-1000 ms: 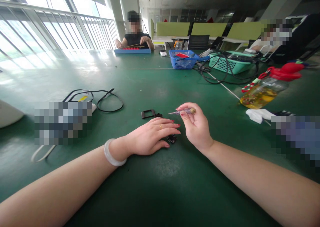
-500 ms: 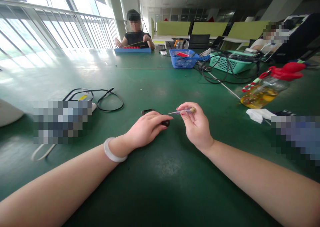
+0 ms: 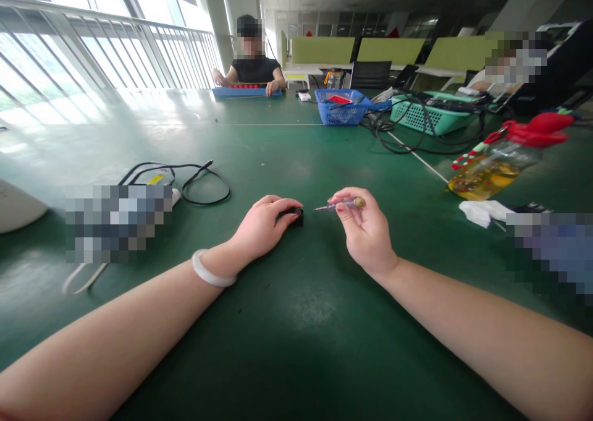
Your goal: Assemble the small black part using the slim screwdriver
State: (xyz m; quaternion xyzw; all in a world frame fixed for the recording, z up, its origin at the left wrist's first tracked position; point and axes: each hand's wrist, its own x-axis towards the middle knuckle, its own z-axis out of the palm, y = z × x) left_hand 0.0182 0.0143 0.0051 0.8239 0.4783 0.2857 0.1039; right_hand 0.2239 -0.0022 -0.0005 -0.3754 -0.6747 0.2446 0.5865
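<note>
My left hand [image 3: 262, 226], with a white bangle at its wrist, is closed around a small black object [image 3: 299, 217] on the green table [image 3: 306, 359]. Its fingers cover most of that object. My right hand [image 3: 365, 232] pinches a small screwdriver [image 3: 345, 204] with a clear purplish handle and a tan end cap. The screwdriver lies nearly level, its thin metal tip pointing left, a short gap away from the black object.
A black cable [image 3: 227, 189] loops at the left beside a blurred item. A red-lidded bottle [image 3: 491, 170], white tissue [image 3: 482, 212], blue basket [image 3: 340, 112] and green basket [image 3: 417, 118] stand right and behind. A person [image 3: 254, 68] sits across the table.
My left hand has shifted slightly left and turned the black object, whose squared end now faces the screwdriver. My right hand has barely moved. The person opposite has lowered one hand.
</note>
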